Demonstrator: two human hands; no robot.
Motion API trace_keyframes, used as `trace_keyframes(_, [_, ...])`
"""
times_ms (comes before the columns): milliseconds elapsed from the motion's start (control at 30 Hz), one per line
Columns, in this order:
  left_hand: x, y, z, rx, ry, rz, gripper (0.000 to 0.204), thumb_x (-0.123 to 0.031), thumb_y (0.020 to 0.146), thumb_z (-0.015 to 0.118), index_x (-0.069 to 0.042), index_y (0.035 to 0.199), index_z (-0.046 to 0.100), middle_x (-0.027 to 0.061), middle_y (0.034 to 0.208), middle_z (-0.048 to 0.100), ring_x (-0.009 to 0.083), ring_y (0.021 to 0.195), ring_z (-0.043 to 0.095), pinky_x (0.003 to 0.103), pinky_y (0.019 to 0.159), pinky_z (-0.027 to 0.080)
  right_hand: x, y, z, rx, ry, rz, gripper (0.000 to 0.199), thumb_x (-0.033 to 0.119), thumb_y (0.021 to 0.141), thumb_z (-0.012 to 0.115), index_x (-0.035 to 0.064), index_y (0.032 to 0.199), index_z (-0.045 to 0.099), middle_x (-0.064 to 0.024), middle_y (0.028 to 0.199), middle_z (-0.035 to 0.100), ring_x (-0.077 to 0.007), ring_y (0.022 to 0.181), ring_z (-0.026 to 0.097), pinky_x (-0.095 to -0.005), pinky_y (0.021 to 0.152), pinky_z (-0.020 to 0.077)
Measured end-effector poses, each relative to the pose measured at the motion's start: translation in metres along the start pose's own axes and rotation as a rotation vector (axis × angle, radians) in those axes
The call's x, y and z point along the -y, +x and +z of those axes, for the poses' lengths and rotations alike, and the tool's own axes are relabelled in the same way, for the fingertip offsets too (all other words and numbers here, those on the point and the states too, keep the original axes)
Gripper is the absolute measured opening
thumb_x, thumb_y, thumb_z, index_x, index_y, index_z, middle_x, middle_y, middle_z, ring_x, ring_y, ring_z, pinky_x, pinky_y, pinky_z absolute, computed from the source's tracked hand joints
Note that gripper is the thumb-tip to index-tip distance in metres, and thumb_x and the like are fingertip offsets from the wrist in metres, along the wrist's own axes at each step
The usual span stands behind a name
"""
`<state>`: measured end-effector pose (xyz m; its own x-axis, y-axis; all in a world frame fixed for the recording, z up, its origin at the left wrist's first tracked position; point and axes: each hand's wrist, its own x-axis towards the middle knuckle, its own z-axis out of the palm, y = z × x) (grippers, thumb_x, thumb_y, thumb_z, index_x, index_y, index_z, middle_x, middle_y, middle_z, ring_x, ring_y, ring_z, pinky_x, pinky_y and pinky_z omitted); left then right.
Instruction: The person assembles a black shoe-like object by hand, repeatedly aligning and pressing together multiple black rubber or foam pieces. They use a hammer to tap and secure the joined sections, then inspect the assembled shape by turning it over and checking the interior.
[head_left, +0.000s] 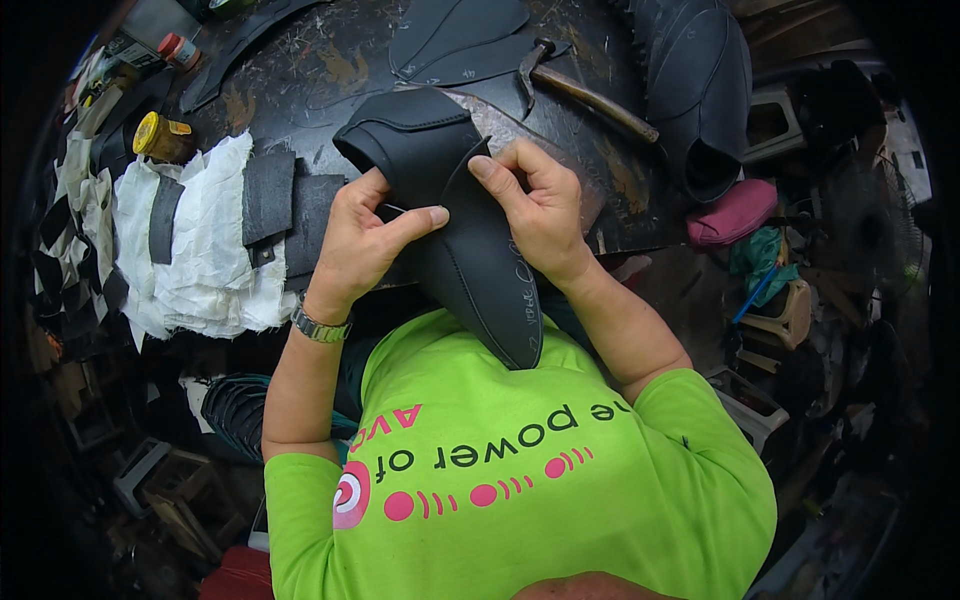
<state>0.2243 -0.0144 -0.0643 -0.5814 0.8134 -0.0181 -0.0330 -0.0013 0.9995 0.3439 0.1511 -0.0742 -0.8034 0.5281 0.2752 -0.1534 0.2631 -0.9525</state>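
Note:
A black leather shoe upper [465, 285], stitched along its seams and with pale handwriting on one side, is stretched between my hands. Its pointed end hangs down against my green shirt, while the wide end faces the table. My left hand [365, 240] grips the left edge, thumb on the outside and fingers partly hidden behind the leather. Thumb and bent fingers of my right hand [540, 205] pinch a raised edge on the right. Just beyond the upper lies a hammer [590, 100] with a wooden handle. Flat black leather pieces [455, 40] rest farther back.
A stack of black uppers [697, 85] stands on the right of the dark, scuffed table [330, 60]. White fabric pieces [212, 240] and black strips [267, 195] lie at left, near a yellow jar [160, 138]. A pink pouch [735, 212] sits beyond the right table edge.

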Motion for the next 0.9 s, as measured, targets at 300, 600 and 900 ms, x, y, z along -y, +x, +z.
trace_keyframes(300, [-0.001, 0.000, -0.002, 0.014, 0.020, 0.016, 0.044, 0.000, 0.083, 0.076, 0.003, 0.125, 0.064, 0.0087, 0.113, 0.070, 0.0143, 0.101, 0.066, 0.029, 0.088, 0.057, 0.000, 0.013, 0.001, 0.060, 0.730, 0.447, 0.010, 0.011, 0.095, 0.070, 0.0020, 0.095, 0.067, -0.0012, 0.087, 0.068, -0.0070, 0.078, 0.062, -0.0224, 0.075, 0.0511])
trace_keyframes(600, [-0.007, 0.004, 0.006, 0.021, 0.015, -0.017, 0.050, -0.006, 0.083, 0.078, 0.003, 0.129, 0.060, 0.0086, 0.120, 0.068, 0.0158, 0.108, 0.064, 0.030, 0.094, 0.052, -0.008, 0.026, 0.002, 0.078, 0.789, 0.410, 0.017, 0.016, 0.099, 0.064, 0.0013, 0.108, 0.068, -0.0055, 0.096, 0.072, -0.0111, 0.083, 0.069, -0.0247, 0.077, 0.0572])
trace_keyframes(900, [-0.010, -0.006, 0.001, -0.050, 0.525, 0.217, 0.073, -0.028, 0.077, 0.088, 0.004, 0.130, 0.049, 0.0233, 0.109, 0.068, 0.0339, 0.100, 0.068, 0.036, 0.087, 0.053, 0.012, 0.026, -0.011, 0.512, 0.495, 0.733, 0.031, 0.019, 0.089, 0.077, -0.0033, 0.108, 0.068, -0.0109, 0.094, 0.073, -0.0153, 0.074, 0.072, -0.0292, 0.068, 0.0616])
